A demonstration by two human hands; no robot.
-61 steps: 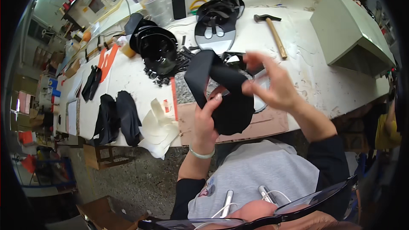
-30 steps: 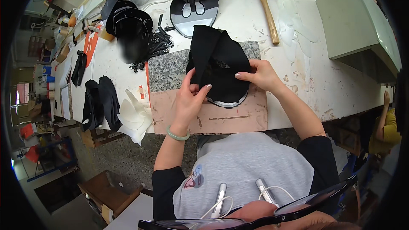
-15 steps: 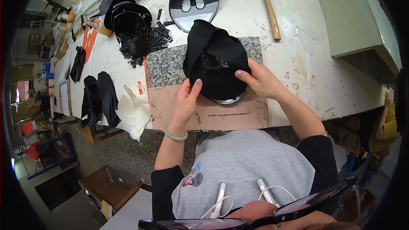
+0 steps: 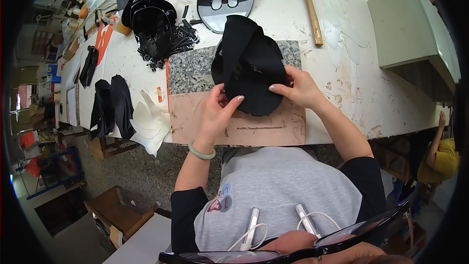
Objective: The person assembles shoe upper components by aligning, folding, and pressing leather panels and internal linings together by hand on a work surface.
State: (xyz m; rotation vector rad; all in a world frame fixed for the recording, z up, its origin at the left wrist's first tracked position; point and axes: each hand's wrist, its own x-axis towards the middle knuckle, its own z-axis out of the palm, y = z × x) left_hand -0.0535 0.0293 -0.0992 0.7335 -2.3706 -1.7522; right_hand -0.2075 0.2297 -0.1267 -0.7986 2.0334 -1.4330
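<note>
Over the work boards I hold a rounded black piece (image 4: 259, 90) that looks like fabric, with a wide black band crossing its upper part and a gap in the middle. My left hand (image 4: 218, 112), with a pale bangle at the wrist, grips its near-left edge, thumb on top and fingers curled beneath. At the right edge my right hand (image 4: 300, 88) pinches it, the thumb lying on the surface. Its underside is hidden. Below lie a speckled grey slab (image 4: 188, 76) and a pinkish-brown board (image 4: 195, 127) with worn marks.
A hammer (image 4: 311, 17) lies at the far right, near a pale green box (image 4: 405, 24). Farther back are an oval black-and-grey piece (image 4: 225, 10) and black curved parts (image 4: 154, 19). Black strips (image 4: 112, 105) and off-white sheets (image 4: 149, 122) lie left. Another person (image 4: 439, 159) is at far right.
The black piece has turned and tilted slightly; the whitish underside at its near edge no longer shows. My left thumb has shifted right over it. The whole view has moved a little.
</note>
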